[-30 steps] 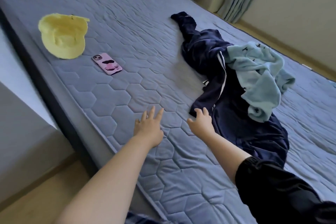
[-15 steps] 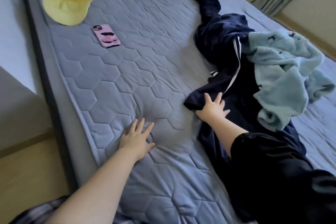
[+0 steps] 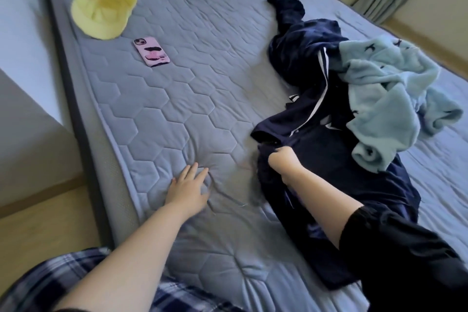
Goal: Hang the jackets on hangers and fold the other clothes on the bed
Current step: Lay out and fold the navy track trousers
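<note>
Grey quilted bed (image 3: 177,109), in a bedroom: a person's right hand (image 3: 282,162), fingers curled tight, bunches the near edge of a navy jacket (image 3: 354,185) sprawled along the right side beneath a pale blue fleece (image 3: 379,99). The left hand (image 3: 188,189) presses flat, fingers spread, on bare quilting. Limp, light and probably slick, the jacket looks best lifted by collar or shoulders.
</note>
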The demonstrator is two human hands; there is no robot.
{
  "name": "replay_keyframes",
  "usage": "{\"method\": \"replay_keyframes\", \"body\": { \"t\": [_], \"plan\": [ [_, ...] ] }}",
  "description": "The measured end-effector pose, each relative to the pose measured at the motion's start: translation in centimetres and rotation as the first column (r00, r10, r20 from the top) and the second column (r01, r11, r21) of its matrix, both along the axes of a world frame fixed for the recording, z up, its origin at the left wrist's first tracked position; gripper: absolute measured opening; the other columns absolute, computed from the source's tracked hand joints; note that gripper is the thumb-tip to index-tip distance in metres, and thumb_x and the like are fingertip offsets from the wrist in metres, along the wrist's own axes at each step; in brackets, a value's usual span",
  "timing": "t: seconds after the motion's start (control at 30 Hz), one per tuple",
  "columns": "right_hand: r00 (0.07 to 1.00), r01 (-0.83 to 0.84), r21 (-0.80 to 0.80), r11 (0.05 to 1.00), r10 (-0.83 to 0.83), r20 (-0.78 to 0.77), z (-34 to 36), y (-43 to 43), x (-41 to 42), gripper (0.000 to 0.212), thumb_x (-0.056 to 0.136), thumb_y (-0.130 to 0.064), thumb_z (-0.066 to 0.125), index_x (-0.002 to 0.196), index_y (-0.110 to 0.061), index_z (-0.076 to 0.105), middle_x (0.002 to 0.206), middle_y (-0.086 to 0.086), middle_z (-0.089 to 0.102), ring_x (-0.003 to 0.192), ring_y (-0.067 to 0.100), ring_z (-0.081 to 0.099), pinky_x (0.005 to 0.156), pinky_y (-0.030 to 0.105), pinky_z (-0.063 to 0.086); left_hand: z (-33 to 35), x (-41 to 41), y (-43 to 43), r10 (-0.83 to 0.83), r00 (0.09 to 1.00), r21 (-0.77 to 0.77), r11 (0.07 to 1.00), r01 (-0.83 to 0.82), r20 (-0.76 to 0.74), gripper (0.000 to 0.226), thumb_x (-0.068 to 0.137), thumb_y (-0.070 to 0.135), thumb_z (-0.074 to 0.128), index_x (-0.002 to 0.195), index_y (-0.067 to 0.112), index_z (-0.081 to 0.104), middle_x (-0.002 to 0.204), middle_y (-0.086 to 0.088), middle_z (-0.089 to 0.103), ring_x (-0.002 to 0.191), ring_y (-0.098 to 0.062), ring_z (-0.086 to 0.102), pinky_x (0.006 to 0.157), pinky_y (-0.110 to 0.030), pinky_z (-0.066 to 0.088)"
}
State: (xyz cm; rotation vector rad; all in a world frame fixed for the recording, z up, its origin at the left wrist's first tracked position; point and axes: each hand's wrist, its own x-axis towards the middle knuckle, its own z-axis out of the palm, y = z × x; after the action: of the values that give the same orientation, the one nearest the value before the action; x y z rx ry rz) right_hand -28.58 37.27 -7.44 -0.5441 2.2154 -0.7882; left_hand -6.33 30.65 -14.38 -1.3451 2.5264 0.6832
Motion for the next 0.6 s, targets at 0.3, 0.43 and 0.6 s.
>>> {"method": "replay_keyframes", "body": {
  "t": [0.3,0.43,0.6],
  "plan": [
    [0.856,-0.515,-0.357,0.780,0.440,-0.272,12.4,-9.8,10.2,0.014,0.086,-0.012,0.053,0.099,-0.010,0.059,0.084,0.003,0.061,0.086,0.025,0.057,0.061,0.027,0.039,7.2,3.4,-1.8,0.985,0.038,0.986,0.167,-0.022,-0.166,0.039,0.103,0.038,0.027,0.124,0.014,0.050,0.110,-0.016,0.057,0.110,-0.035,0.055,0.090,-0.045,0.040],
    [0.692,-0.692,0.025,0.721,0.673,-0.259,9.3,-9.0,7.6,0.076,0.084,-0.051,0.064,0.141,-0.009,0.036,0.135,0.009,0.050,0.124,0.026,0.049,0.086,0.029,0.037,8.1,5.1,-1.2,0.955,0.122,0.958,0.281,-0.066,-0.271,0.051,0.100,0.050,0.031,0.139,0.019,0.042,0.123,-0.014,0.060,0.104,-0.027,0.059,0.096,-0.045,0.038],
    [0.422,-0.610,0.704,0.365,0.901,-0.102,2.3,-2.8,2.9,0.119,0.069,-0.055,0.077,0.152,-0.005,0.009,0.153,0.011,0.031,0.134,0.030,0.041,0.108,0.037,0.036,7.7,4.4,0.3,0.931,0.240,0.916,0.329,-0.228,-0.275,0.043,0.103,0.035,0.036,0.144,0.025,0.031,0.143,-0.008,0.048,0.112,-0.025,0.055,0.091,-0.037,0.039]
  ]
}}
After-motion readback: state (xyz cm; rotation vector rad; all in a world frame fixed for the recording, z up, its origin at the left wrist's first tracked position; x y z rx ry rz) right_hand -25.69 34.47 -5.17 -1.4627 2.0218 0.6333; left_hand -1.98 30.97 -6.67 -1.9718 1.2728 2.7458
